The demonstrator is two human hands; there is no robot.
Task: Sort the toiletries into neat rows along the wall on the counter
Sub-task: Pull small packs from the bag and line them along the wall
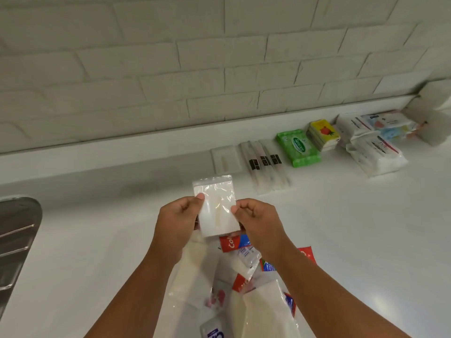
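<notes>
Your left hand and right hand pinch a glossy, crinkled clear zip pouch of flat white pads above the smooth white tabletop.

Left hand and right hand, side by side, both in pinching grip.

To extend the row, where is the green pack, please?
The green pack lies right of centre in the head view, between wrapped toothbrushes and yellow stack.
</notes>
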